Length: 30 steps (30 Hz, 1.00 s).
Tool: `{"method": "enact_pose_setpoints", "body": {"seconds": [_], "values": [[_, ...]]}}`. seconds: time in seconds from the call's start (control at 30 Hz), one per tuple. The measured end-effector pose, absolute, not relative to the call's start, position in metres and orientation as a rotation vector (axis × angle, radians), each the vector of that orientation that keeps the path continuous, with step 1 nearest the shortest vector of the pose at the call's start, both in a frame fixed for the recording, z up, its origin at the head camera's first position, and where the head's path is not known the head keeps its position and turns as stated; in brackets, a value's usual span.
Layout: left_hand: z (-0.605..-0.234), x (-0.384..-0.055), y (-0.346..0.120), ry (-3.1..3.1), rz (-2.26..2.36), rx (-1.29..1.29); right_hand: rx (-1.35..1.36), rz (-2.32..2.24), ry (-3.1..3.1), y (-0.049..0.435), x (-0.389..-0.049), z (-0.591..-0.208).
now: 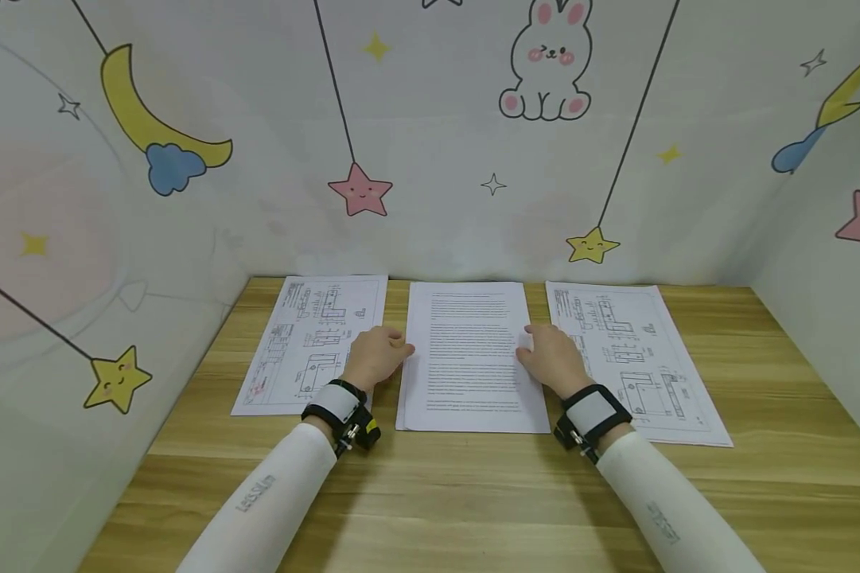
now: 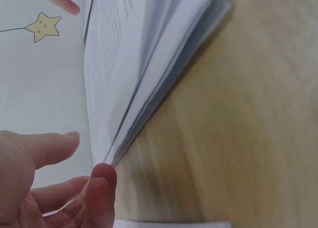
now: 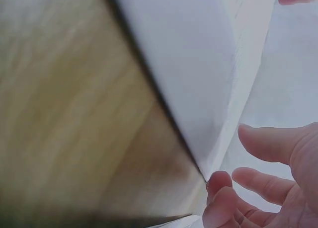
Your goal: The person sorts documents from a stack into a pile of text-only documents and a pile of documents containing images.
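Note:
A stack of printed text sheets point(image 1: 472, 358) lies on the table between two hands. Its layers are slightly uneven at the lower left, and in the left wrist view the paper edges point(image 2: 164, 64) fan apart a little. My left hand point(image 1: 374, 356) is at the stack's left edge, fingertips against the paper and thumb held apart from them. At the opposite edge, my right hand point(image 1: 554, 360) has its fingertips point(image 3: 219, 181) by the paper corner, its thumb likewise raised away. Neither hand pinches the sheets.
Technical drawing sheets point(image 1: 301, 318) lie on the left, partly under the left hand and wrist. More drawing sheets point(image 1: 647, 350) lie to the right, partly behind the right hand. The wooden table point(image 1: 458, 501) meets a cartoon-printed backdrop point(image 1: 444, 231) at the back.

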<state>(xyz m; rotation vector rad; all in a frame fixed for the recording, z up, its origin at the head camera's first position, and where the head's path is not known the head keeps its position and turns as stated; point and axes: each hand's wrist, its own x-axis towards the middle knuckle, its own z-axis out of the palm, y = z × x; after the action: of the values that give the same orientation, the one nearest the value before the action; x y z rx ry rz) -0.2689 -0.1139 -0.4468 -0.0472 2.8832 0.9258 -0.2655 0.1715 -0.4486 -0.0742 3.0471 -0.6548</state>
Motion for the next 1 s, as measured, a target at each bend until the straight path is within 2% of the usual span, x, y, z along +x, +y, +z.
{"method": "enact_pose_setpoints", "body": {"seconds": [0.27,0.6,1.0], "values": [[-0.441,-0.270,-0.143,3.007,0.811,-0.042,-0.123,-0.700,3.109,0.165,-0.261,-0.441],[-0.441,-0.273,-0.198,2.967,0.673,-0.184,-0.190,-0.715,3.110,0.150,-0.257,-0.435],[-0.442,-0.263,-0.245,2.886,0.596,-0.303,-0.424,-0.770,3.043,0.096,-0.249,-0.438]]}}
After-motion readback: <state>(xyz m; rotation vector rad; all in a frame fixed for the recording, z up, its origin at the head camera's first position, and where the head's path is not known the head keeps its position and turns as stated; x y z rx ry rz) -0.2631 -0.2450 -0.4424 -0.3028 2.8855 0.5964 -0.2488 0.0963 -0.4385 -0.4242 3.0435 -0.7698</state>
